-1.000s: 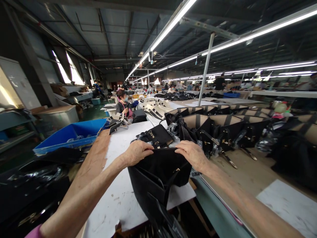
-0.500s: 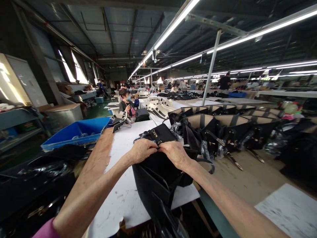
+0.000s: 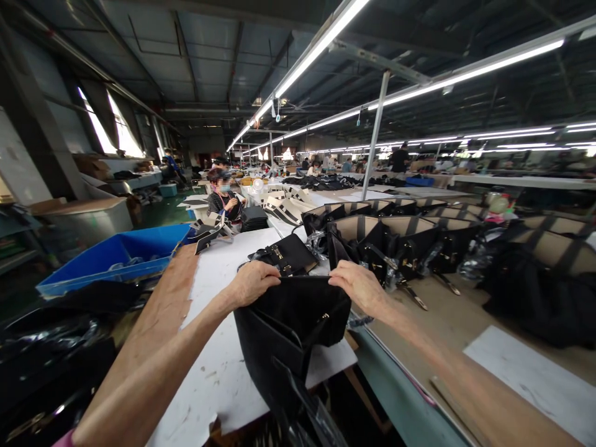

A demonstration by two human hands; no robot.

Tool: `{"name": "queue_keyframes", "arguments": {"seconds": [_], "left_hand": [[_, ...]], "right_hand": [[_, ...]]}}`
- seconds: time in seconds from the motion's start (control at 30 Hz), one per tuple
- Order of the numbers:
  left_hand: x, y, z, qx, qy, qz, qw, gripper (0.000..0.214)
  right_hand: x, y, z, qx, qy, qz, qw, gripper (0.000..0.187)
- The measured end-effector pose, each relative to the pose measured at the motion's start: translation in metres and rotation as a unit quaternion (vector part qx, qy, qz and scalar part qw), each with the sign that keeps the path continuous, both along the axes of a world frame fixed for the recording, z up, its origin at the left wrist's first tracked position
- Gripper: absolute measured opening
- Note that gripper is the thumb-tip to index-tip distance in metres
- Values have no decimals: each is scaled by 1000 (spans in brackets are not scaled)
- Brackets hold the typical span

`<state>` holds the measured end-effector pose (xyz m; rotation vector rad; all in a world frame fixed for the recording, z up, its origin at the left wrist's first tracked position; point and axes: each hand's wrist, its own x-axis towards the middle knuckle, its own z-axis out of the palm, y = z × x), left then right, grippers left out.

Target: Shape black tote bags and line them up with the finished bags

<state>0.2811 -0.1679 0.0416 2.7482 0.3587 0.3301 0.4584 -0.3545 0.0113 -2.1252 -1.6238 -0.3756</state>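
A black handbag (image 3: pixel 274 338) lies on white paper at the table's near end, its straps hanging down toward me. My left hand (image 3: pixel 254 282) pinches the top edge of its black panel at the left. At the right end of that same edge, my right hand (image 3: pixel 358 282) grips it between thumb and fingers. The edge runs straight between the two hands. Just beyond it rests a black flap piece (image 3: pixel 291 251) with gold metal fittings. A small gold fitting also shows on the panel below my right hand.
Rows of black bags with beige insides (image 3: pixel 410 233) stand on the right-hand table. A blue bin (image 3: pixel 116 248) is at the left, above a pile of black bags (image 3: pixel 51 354). Across the table sits a co-worker (image 3: pixel 223 202) beside cream strips (image 3: pixel 286 202). A metal post (image 3: pixel 376 136) rises behind.
My hands have moved apart along the bag's edge, from nearly touching to well separated, the right hand going right. The panel between them is now stretched straight. The view has turned slightly right.
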Motion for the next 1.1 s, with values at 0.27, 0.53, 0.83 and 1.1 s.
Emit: {"name": "queue_keyframes", "arguments": {"seconds": [0.27, 0.53, 0.83, 1.1], "left_hand": [[-2, -1, -1, -11, -5, -9, 1000, 22], [-10, 4, -3, -34, -20, -64, 997, 20], [-3, -3, 1, -12, -23, -58, 998, 23], [-46, -5, 2, 66, 31, 209, 975, 52]], "right_hand": [[3, -18, -1, 26, 85, 29, 996, 28], [-29, -43, 4, -13, 67, -6, 998, 30], [-45, -23, 4, -73, -2, -69, 995, 17], [-66, 22, 19, -125, -18, -68, 990, 19]]}}
